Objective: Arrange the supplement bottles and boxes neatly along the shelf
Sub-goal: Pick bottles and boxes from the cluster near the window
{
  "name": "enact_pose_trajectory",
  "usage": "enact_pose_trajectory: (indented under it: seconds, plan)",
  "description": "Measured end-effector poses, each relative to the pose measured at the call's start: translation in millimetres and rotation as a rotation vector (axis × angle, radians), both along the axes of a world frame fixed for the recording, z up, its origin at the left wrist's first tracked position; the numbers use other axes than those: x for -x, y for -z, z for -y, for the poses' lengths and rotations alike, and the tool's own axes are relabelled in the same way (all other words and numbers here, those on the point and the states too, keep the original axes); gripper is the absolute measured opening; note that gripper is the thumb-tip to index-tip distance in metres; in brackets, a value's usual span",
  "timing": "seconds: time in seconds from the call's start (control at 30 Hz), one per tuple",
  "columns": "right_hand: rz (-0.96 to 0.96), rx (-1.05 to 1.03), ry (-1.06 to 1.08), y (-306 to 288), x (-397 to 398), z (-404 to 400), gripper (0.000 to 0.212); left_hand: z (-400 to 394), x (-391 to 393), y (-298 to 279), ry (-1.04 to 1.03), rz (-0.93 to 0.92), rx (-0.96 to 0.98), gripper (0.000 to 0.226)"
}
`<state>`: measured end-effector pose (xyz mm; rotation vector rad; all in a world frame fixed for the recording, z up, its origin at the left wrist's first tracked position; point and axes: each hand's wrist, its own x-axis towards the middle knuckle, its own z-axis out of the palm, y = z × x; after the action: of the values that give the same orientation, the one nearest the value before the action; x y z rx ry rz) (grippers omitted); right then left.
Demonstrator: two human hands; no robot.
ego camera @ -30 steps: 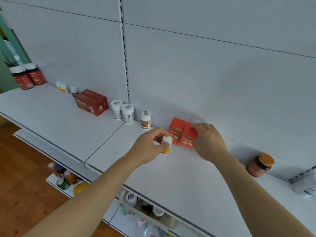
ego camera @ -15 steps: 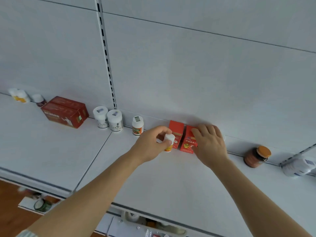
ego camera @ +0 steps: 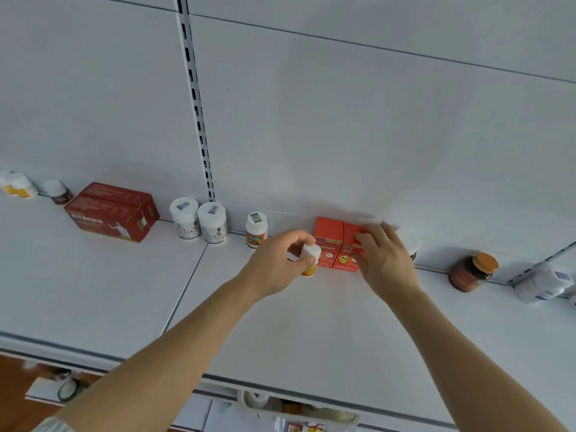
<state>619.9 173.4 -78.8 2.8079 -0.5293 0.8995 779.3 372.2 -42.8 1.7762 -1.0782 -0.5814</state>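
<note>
Head view showed white-capped bottles [ego camera: 199, 222] already lined against the back wall. The left hand [ego camera: 277, 263] gripped a small white-capped yellow bottle [ego camera: 310, 260] just beside two red boxes [ego camera: 338, 244]. The right hand [ego camera: 386, 260] pressed those with straight fingers; the brown orange-lidded jar [ego camera: 472, 271] seemed left to arrange.

Slotted upright [ego camera: 199, 113] on white back panel [ego camera: 343, 135]; wooden floor [ego camera: 12, 375] below.

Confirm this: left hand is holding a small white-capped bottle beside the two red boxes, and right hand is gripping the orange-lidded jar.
Not quite. The head view shows the left hand holding the small white-capped bottle beside the two red boxes, but the right hand rests on those boxes; the orange-lidded jar stands apart, untouched.
</note>
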Motion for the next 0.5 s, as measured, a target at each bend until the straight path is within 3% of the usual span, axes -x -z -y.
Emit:
enact_pose_trajectory:
  seconds: [0.23, 0.5]
  plan:
    - [-0.083, 0.023, 0.068, -3, -2, -7, 0.019, -1, -2, -1, -0.007, 0.003, 0.007, 0.024]
    - [-0.072, -0.034, 0.047, -20, 18, -33, 0.035, -3, 5, -4, -0.010, -0.034, 0.058, 0.022]
